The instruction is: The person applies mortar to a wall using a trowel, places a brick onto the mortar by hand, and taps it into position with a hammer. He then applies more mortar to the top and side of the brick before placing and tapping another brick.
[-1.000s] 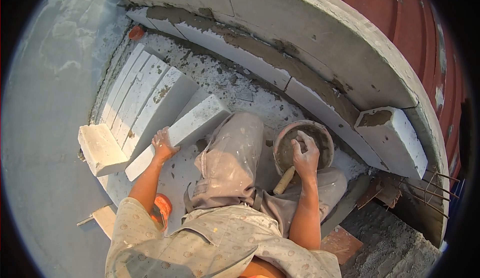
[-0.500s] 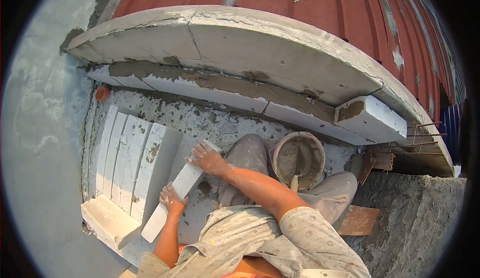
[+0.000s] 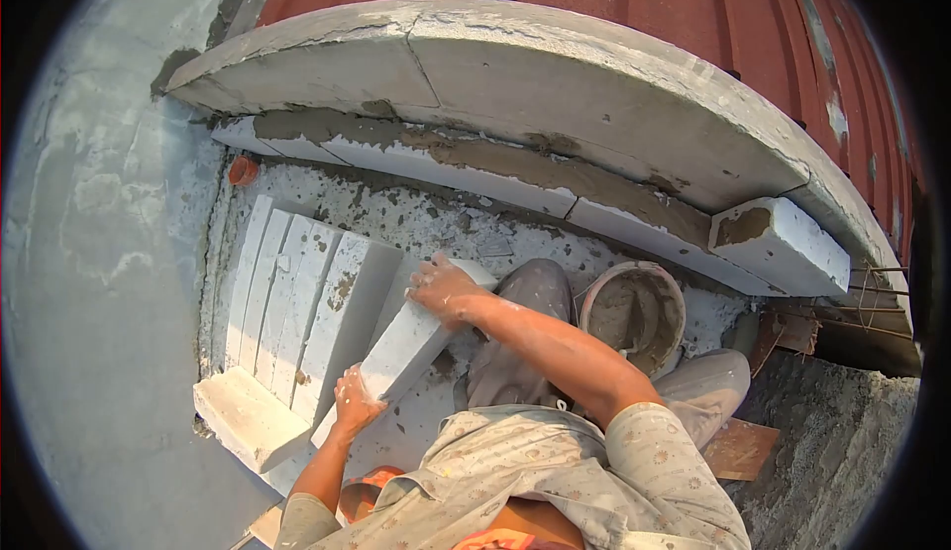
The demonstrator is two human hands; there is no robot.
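Observation:
A long white lightweight concrete block (image 3: 404, 345) lies at a slant in front of me, beside my knee. My right hand (image 3: 446, 288) grips its far end from above, the fingers bent over the edge. Nearer my body, my left hand (image 3: 357, 399) is closed on the block's left edge, with the fingertips partly out of sight. Both hands carry white dust. Just left of the held block, several more white blocks (image 3: 289, 297) stand on edge in a row. Another block (image 3: 250, 416) lies across their near end.
A mortar bucket (image 3: 634, 314) stands by my right knee. Beyond it, a course of blocks (image 3: 475, 181) topped with wet mortar (image 3: 584, 185) runs along the curved concrete wall (image 3: 555, 79). One block (image 3: 781, 245) sits on its right end, near protruding rebar (image 3: 877, 292). A small orange cup (image 3: 242, 170) stands far left.
The held block has tilted, showing a broader face, and both hands have turned with it. The whole view has shifted, so the surroundings appear farther right.

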